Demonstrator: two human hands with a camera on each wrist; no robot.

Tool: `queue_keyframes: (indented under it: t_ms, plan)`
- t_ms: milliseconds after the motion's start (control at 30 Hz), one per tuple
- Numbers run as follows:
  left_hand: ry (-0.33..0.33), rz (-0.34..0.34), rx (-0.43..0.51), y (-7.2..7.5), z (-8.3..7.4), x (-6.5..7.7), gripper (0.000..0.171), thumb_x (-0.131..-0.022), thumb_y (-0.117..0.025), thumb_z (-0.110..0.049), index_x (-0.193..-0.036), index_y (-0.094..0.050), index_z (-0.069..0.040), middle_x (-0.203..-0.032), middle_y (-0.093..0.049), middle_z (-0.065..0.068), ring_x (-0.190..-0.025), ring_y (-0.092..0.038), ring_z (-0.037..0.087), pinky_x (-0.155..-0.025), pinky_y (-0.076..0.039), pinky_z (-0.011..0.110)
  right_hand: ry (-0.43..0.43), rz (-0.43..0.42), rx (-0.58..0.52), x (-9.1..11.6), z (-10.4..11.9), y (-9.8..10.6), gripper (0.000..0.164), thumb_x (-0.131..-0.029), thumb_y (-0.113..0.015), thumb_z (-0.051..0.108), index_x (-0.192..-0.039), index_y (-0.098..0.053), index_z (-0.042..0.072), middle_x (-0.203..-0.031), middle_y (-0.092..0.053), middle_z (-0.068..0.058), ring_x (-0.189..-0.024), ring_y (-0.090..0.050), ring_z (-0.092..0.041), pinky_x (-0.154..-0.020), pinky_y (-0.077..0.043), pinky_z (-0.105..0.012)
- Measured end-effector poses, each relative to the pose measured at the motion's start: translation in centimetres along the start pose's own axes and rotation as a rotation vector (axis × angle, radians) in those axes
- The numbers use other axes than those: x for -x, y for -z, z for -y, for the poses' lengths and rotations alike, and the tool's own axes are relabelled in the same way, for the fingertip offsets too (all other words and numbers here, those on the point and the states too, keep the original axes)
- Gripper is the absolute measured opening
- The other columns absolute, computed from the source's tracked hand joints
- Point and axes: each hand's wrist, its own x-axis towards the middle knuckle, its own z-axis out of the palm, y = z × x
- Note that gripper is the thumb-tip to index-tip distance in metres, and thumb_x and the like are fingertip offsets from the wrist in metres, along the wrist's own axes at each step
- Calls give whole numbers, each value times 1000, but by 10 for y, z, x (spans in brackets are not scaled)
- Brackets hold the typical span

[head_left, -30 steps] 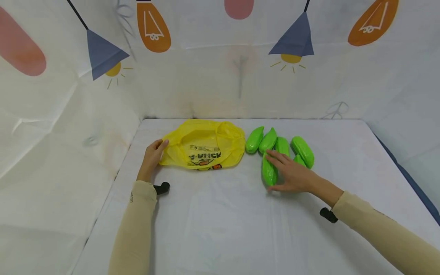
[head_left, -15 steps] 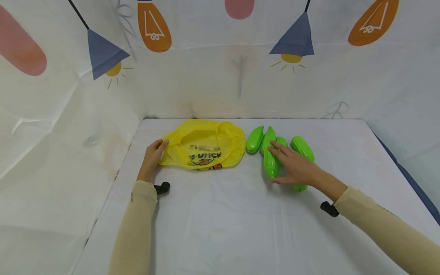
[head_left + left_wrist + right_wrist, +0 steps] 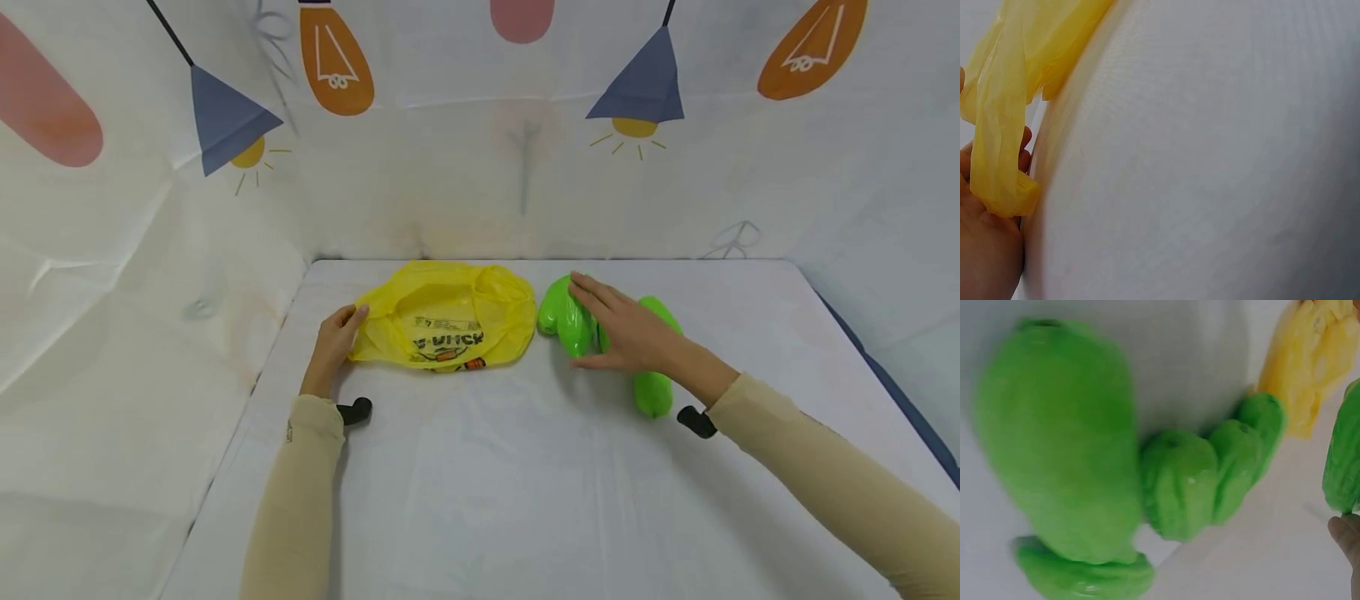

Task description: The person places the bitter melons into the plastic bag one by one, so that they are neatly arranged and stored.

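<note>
My left hand (image 3: 333, 342) grips the left edge of a yellow plastic bag (image 3: 442, 325). The bag lies spread on the table with dark printing on its front. In the left wrist view, a fold of the bag (image 3: 1000, 125) passes through the fingers of the left hand (image 3: 988, 244). My right hand (image 3: 630, 329) pinches a green, glossy toy vegetable (image 3: 576, 329) between thumb and fingers, just right of the bag. The right wrist view shows this toy vegetable (image 3: 1344, 450) above the table, at the fingertips of the right hand (image 3: 1347, 537).
Several more green toy vegetables (image 3: 1060, 437) lie on the white table (image 3: 480, 483); the right hand partly covers them in the head view. One green toy vegetable (image 3: 652, 393) lies nearest the front. A white sheet (image 3: 465, 183) with printed lamps hangs behind.
The right hand has taken hold of the front green toy vegetable and carried it back and left, toward the bag. The left hand and the bag have stayed in place.
</note>
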Motion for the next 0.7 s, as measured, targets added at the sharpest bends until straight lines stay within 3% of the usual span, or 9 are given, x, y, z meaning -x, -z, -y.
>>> queue_keyframes:
  t_ms: [400,700]
  plan:
    - [-12,-16,-5,-1,-2,-2,85,-94,-46,-66,-153,-32,-5,-158,-32,15,-147,-26,31,-122,-21,46,12,65,27,-74,17,7,112,-76,-78,58,-154,-23,-1,-162,-16,-17,-147,-23,-36,-115,-32,-53]
    - [-6,-18,-3,0,0,-1,83,-95,-46,-64,-152,-34,-5,-157,-33,15,-146,-27,31,-122,-21,46,97,131,20,-130,49,-5,113,-79,-69,67,-155,-17,0,-164,-10,-15,-150,-17,-33,-119,-27,-49]
